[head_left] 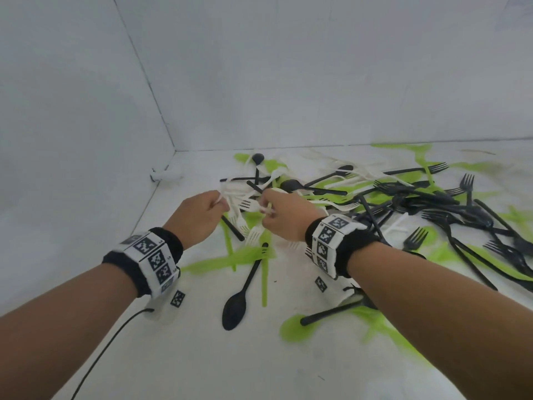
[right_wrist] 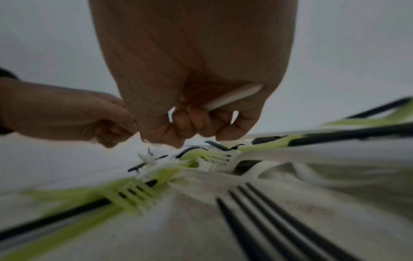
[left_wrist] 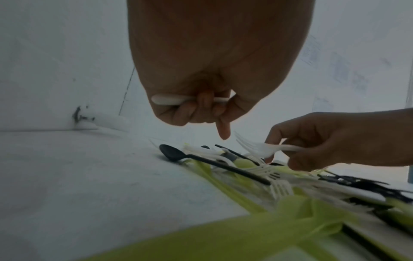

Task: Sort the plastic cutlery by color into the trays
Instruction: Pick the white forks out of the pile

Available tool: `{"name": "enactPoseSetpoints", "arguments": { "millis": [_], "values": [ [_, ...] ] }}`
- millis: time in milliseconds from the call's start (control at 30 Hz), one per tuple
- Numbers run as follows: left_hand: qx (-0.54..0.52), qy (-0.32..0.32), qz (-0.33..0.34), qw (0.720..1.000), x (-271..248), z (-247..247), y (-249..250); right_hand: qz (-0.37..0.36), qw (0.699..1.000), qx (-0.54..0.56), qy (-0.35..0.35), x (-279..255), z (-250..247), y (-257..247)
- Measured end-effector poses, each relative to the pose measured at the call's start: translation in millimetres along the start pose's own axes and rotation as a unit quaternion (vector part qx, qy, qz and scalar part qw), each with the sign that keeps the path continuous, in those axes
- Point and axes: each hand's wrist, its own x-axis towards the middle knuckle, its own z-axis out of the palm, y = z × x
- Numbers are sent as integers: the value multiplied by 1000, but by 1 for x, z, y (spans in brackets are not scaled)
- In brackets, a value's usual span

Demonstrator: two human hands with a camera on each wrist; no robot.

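Nearest, a black spoon (head_left: 235, 306) lay on the white desk (head_left: 178, 356). Beyond, the left hand (head_left: 196, 217) pinched a white handle (left_wrist: 170, 100), the right hand (head_left: 284, 216) a white fork (left_wrist: 259, 148), above the mixed pile (head_left: 389, 203). Best to gather whites only, lifting clear of tangled tines; no trays showed.

The head camera is looking forward and down from above both forearms, taking in the white table (head_left: 202, 356), the wall corner and the whole cutlery pile (head_left: 375, 203). The left wrist camera is sitting low and close under the left hand (left_wrist: 201, 84), facing along it toward the corner. The right wrist camera is hanging just above the pile, blurred, facing along the right hand (right_wrist: 196, 106). All three are sharing both hands and the pile's near-left part.
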Motion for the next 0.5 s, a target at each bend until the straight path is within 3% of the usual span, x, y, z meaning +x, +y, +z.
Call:
{"name": "enactPoseSetpoints", "arguments": {
  "millis": [67, 167, 333, 433, 500],
  "values": [
    [31, 7, 7, 999, -1, -1, -6, -25, 994, -82, -61, -1, 3, -3],
    [47, 1, 50, 998, 2, -1, -10, -30, 987, -135, -81, 0, 6, -5],
    [138, -93, 141, 976, 21, 13, -10, -52, 980, -169, -88, -1, -1, -4],
    [154, -115, 162, 968, 30, 21, -5, -70, 982, -159, -76, -3, -4, 8],
    [147, -118, 155, 970, 35, 22, -1, -84, 992, -84, -50, -6, -7, 18]
  ]
}}
